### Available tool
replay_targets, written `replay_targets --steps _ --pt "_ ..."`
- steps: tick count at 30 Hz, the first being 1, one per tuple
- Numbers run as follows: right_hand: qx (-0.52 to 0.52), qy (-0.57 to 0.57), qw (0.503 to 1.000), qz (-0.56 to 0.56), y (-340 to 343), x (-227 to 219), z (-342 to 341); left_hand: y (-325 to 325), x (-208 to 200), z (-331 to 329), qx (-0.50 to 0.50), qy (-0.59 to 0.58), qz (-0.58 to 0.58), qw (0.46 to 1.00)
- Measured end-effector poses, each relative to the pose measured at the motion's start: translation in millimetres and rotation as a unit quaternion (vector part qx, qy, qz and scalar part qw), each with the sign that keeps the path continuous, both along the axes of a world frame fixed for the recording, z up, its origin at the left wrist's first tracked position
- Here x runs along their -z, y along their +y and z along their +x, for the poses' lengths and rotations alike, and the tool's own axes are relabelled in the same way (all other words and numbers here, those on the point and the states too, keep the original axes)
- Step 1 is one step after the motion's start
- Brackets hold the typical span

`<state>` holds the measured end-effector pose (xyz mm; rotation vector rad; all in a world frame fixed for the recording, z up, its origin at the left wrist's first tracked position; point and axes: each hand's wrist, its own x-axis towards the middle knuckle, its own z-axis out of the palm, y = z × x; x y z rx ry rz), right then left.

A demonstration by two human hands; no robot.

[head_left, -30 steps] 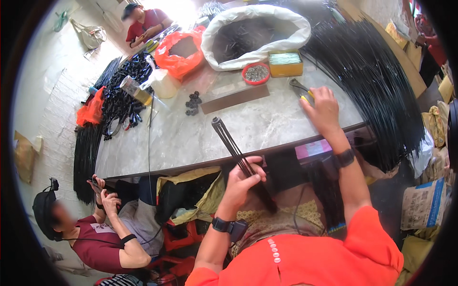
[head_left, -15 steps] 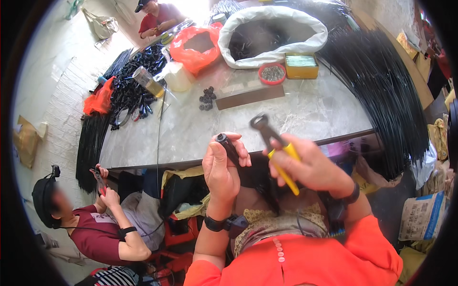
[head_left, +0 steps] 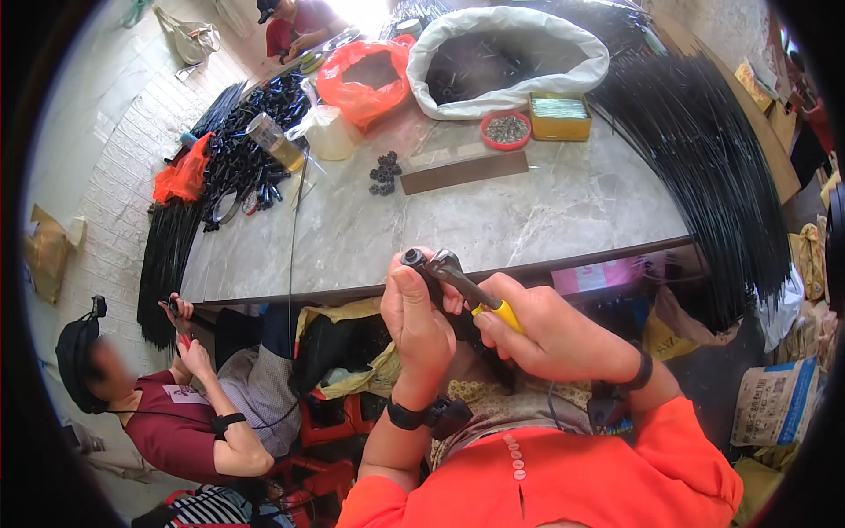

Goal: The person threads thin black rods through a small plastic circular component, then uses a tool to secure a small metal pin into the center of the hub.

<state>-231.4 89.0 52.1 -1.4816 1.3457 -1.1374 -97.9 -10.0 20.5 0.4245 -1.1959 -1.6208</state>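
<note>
My left hand [head_left: 415,326] is wrapped round a short black tube [head_left: 413,258], whose round end points up between thumb and fingers. In my right hand [head_left: 559,333] is a pair of end-cutting pincers [head_left: 468,289] with yellow handles, my fingers closed round them. The pincers' head lies against the side of the black tube, just below its top end. Whether the jaws grip anything there, I cannot make out. Both hands are in front of the near edge of the grey marble-patterned table [head_left: 352,255].
On the table are a dark flat bar [head_left: 464,173], small black parts [head_left: 384,174], a red dish of small metal pieces [head_left: 506,131], a yellow box [head_left: 560,119] and a large white sack [head_left: 420,84]. Long black rods [head_left: 704,150] lie right. A co-worker [head_left: 167,409] sits left.
My right hand has brought the pincers left and down, from apart in the air to against the black tube. My left hand still holds the tube in nearly the same place.
</note>
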Motion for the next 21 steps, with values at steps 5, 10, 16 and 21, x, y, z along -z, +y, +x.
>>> replay_targets --steps 5,10,16,21 --pt "-0.001 0.024 1.000 -0.012 0.4 -0.5 0.2 3.7 -0.2 -1.1 -0.010 -0.003 0.001 1.000" --pt "-0.002 0.029 1.000 -0.006 1.9 -1.7 1.3 5.0 1.0 -1.9 -0.018 -0.003 0.001 1.000" --pt "0.004 0.022 1.000 -0.014 4.5 1.9 2.4 5.9 0.9 -3.2 -0.009 0.005 -0.003 1.000" --pt "0.007 0.016 1.000 -0.018 5.4 2.0 2.6 5.6 1.5 -3.2 -0.005 0.004 -0.012 1.000"
